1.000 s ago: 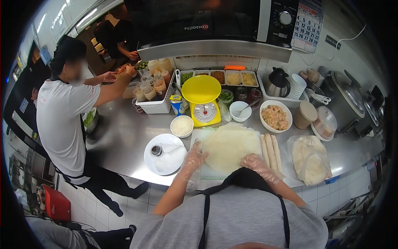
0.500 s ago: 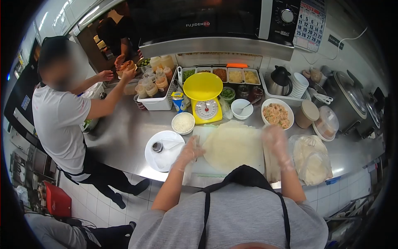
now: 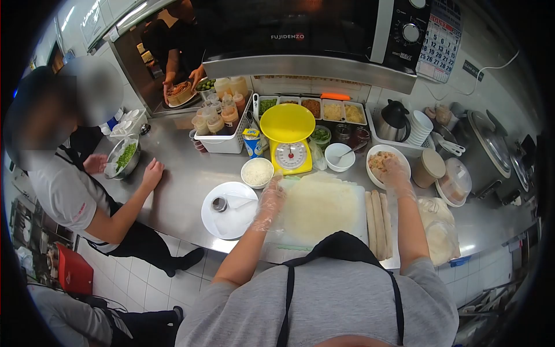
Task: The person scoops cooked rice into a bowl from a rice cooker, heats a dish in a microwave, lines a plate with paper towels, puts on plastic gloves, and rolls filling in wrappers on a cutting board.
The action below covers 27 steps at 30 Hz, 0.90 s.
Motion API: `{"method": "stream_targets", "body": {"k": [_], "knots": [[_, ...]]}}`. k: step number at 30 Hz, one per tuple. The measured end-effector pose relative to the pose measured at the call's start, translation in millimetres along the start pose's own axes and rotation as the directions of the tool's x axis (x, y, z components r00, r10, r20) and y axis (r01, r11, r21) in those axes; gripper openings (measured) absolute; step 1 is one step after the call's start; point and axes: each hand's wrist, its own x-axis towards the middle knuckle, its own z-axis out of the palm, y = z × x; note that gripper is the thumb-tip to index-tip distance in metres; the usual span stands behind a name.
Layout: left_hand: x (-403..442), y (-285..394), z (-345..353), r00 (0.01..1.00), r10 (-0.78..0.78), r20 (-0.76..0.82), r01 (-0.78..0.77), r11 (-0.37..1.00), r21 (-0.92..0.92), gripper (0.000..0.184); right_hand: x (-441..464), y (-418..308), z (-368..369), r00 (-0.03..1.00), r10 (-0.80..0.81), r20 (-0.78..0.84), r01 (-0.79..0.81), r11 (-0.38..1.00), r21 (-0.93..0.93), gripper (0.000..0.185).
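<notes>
My left hand [image 3: 272,199], in a clear plastic glove, is at the left edge of a white cutting board [image 3: 363,202], its fingers stretched out. Thin pale wrapper sheets [image 3: 321,208] lie spread on the board. Also gloved, my right hand [image 3: 396,175] reaches into a white bowl [image 3: 372,176] of pinkish shredded filling [image 3: 378,162]; its fingertips are in the mixture, and their grip is hidden. Several pale rolled sticks [image 3: 378,225] lie side by side at the board's right. Beyond them is a clear plastic bag [image 3: 437,231] with pale rounds inside.
A yellow scale [image 3: 292,155] stands behind the board. Left of it are a bowl of white shreds [image 3: 257,172] and a white plate [image 3: 217,225] with a small metal cup. At left, a co-worker [image 3: 81,191] stands by a bowl of chopped greens [image 3: 124,157]. A microwave [image 3: 289,34] overhangs the back.
My right hand has moved from above the rolled sticks up into the filling bowl, uncovering the sticks. My left hand has shifted slightly up. The co-worker has turned from the pass-through to the greens.
</notes>
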Motion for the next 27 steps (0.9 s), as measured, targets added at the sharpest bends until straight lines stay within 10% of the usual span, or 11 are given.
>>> {"method": "stream_targets", "body": {"k": [3,15,17,23,27], "knots": [[-1,-17,9,0.944,0.244,-0.221,-0.25,0.968,0.004,0.064,8,0,-6,0.999,0.014,0.052,-0.013,0.999,-0.036,0.058],[-31,25,4,0.807,0.559,-0.19,-0.479,0.808,0.344,0.07,9,2,-14,1.0,-0.014,0.024,0.012,0.999,0.048,0.06],[-34,18,14,0.815,0.554,-0.169,-0.485,0.812,0.325,0.07,7,2,-10,0.989,-0.011,0.149,0.006,0.999,0.033,0.061],[-44,-9,44,0.832,0.551,-0.058,-0.475,0.762,0.44,0.063,3,-27,-30,0.986,-0.075,-0.15,0.081,0.996,0.038,0.047],[-47,-5,42,0.869,0.495,-0.009,-0.436,0.774,0.459,0.06,12,-42,-32,0.997,-0.07,0.019,0.067,0.989,0.129,0.039]]}}
